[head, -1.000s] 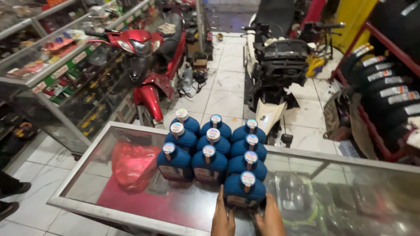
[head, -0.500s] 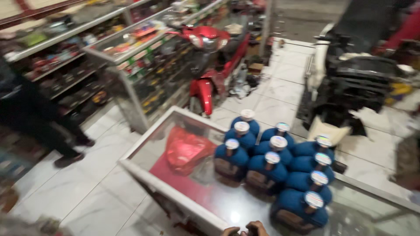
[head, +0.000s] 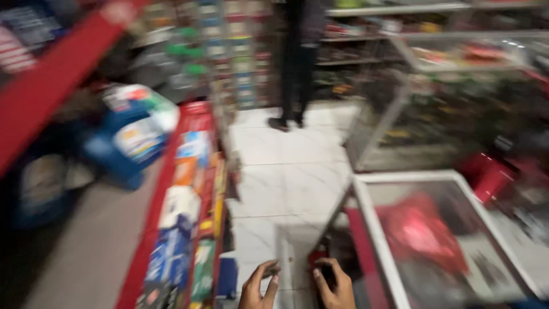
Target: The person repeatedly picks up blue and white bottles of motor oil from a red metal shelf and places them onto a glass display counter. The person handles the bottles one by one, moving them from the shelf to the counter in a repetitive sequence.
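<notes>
Frame heavily motion-blurred, textures mostly smeared. Both hands low at bottom centre, only partly in frame. Left hand has fingers loosely curled and a bit spread, nothing visibly in it; fingertips sit near the thin upright edge of what looks like a clear sliding glass panel, contact too blurred to tell. Right hand is curled narrow, fingers bent around a small dark object, shape and material unreadable, so what it holds cannot be told for sure. Both hands are just beside the near-left corner of the glass display counter: flat transparent top, pale metal-looking frame, straight edges, boxy shape, reddish lining along its left inner side. Under the glass top lies a crumpled red plastic bag, soft, shiny, irregular. Floor is glossy white square tiles with thin dark grout lines. To the left a long low red shelf runs away from the camera, stacked with flat cardboard-like boxes in white, blue, orange and green. Further left a rounded blue and white bundle, plastic-looking, sits on a grey surface. At the back a person in dark trousers and dark shoes stands on the tiles, well apart from the hands. Right of that person, a second glass showcase with pale frame and cluttered contents, and a red rounded shape beside it, too blurred to identify.
</notes>
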Tool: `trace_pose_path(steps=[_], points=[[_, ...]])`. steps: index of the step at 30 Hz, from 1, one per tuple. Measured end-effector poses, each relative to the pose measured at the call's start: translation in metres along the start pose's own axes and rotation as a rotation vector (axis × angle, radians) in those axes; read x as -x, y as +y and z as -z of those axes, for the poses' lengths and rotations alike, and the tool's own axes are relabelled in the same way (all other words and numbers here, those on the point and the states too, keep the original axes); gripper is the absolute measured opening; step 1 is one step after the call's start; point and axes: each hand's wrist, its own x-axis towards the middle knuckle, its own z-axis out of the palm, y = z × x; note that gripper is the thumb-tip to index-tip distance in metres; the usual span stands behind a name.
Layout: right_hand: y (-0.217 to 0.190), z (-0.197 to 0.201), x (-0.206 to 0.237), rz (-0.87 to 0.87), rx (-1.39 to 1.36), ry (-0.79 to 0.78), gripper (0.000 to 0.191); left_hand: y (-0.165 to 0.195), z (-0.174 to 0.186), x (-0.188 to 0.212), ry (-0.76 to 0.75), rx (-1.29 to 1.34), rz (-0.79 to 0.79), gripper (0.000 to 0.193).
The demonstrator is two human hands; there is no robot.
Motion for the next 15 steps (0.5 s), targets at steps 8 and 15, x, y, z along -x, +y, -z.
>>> trace_pose_path(steps=[8, 15], points=[[-0.144, -0.175, -0.096, 0.318, -0.274, -0.558, 0.015, 0.131, 0.159, 0.007, 0.553, -0.259, -0.104, 0.048], [-0.263, -0.293, -0.158, 0.258, -0.852, -1.2, 0.031, 0.19, 0.216, 0.009, 1.005, -0.622, -0.241, 0.054]])
